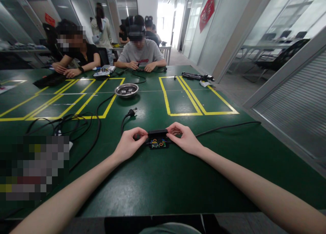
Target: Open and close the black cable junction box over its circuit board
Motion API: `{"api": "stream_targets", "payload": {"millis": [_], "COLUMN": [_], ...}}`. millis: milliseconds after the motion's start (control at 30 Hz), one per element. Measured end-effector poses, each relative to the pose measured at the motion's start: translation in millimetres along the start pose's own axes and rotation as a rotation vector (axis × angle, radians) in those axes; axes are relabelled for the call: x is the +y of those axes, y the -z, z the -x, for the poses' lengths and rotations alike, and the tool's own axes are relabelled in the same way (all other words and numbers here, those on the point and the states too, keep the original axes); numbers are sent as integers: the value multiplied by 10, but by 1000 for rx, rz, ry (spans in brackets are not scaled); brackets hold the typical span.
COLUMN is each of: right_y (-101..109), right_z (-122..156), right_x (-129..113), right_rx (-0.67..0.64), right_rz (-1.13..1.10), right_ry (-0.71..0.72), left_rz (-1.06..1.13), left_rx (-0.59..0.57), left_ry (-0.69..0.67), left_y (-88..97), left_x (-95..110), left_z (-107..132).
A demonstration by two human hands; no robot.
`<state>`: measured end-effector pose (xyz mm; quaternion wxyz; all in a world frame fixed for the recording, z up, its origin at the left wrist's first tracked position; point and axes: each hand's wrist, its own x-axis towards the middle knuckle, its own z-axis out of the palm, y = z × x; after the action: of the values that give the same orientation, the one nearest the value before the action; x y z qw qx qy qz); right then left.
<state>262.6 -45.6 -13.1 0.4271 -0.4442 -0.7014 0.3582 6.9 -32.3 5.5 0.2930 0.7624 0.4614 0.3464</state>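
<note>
Both hands are at an opened power adapter on the green table. My left hand (131, 140) pinches the left end of its black plastic cover (158, 132), thumb against fingers. At the other end, my right hand (185, 137) grips the cover the same way. The cover stands on edge along the far side of the circuit board (158, 143), whose coils and small parts show. Whether cover and lower case touch, I cannot tell. A black cord with a plug (131, 112) bends away beyond my left hand. Another black cable (226, 127) runs off to the right.
A steel bowl (126, 90) with small metal parts stands farther back. Coiled black cables (73, 120) lie to the left, beside a blurred-out area. Yellow tape (184, 114) marks the table (158, 186). A black tool-like object (196, 76) lies back right. Two people sit opposite.
</note>
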Motion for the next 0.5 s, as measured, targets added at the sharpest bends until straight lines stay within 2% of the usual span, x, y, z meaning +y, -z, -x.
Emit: {"api": "stream_targets", "payload": {"millis": [333, 500], "right_y": [38, 55], "right_z": [22, 33], "right_x": [-47, -75], "right_rx": [-122, -133], "right_rz": [-35, 10], "right_ry": [67, 179], "left_rz": [-17, -50], "left_rx": [-38, -100], "left_ry": [-57, -92], "left_y": [1, 21], "left_x": [25, 34], "left_z": [32, 50]}}
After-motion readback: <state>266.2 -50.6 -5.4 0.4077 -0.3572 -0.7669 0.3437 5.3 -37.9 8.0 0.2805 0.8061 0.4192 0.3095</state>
